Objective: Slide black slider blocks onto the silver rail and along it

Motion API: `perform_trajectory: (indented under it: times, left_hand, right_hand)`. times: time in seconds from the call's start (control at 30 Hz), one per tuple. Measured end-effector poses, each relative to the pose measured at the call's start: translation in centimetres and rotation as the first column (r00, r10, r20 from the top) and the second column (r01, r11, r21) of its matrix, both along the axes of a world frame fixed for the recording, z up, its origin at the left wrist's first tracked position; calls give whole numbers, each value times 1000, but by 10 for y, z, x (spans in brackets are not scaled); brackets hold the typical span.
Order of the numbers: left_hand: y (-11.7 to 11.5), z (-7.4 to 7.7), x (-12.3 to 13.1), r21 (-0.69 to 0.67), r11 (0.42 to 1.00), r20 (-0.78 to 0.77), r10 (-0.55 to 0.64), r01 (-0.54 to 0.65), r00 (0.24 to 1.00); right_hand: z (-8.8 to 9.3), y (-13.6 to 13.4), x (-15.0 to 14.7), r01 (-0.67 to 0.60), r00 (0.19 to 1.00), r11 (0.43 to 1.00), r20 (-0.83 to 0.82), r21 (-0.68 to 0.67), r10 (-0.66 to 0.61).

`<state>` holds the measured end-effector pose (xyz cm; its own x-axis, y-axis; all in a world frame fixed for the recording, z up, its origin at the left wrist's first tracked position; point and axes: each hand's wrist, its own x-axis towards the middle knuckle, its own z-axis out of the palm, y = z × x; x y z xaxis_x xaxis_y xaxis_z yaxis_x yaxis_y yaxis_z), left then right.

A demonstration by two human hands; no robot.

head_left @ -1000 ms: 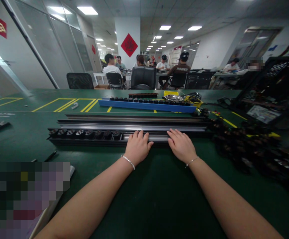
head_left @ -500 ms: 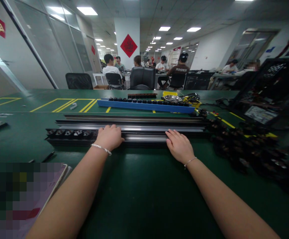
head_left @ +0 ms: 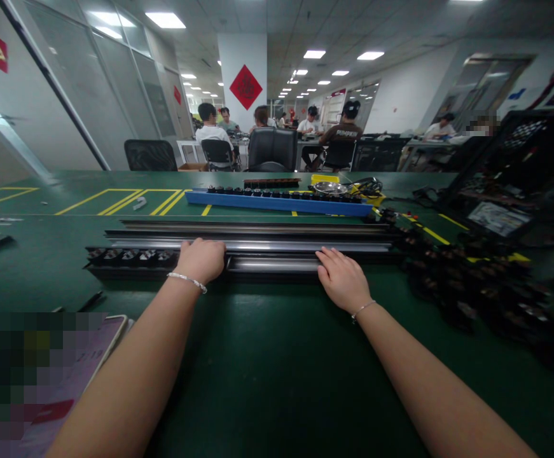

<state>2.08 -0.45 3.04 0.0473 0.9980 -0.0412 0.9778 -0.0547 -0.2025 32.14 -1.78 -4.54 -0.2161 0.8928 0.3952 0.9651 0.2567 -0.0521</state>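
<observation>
Head view: my left hand (head_left: 202, 261) curls over small black-and-silver parts (head_left: 128, 254) in a long black channel (head_left: 271, 265) on the green bench (head_left: 267, 356), grip hidden; my right hand (head_left: 345, 278), fingers extended, rests at its edge. Probably aligning the row; next calls for a steady channel.

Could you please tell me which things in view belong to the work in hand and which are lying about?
In the work:
- nearest channel, under left hand and right hand
- black parts in it
- probably dark heap

Apparently lying about:
- small grey piece
- metal dish
</observation>
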Motion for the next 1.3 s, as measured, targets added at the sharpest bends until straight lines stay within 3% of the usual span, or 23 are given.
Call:
perform_trajectory:
  times: [0.23, 0.53, 1.3]
  left_hand:
    - [1, -1, 7, 13, 999, 23, -46, 46, 999]
    - [5, -13, 12, 48, 991, 82, -129, 125, 988]
    - [1, -18, 28, 86, 986, 187, -159, 145, 969]
  right_hand:
    - [-3, 2, 1, -15, 1000, 998, 12, 55, 14]
    - [-2, 1, 1, -10, 1000, 999, 18, 51, 10]
    - [-3, 2, 0, -11, 1000, 998, 14, 57, 10]
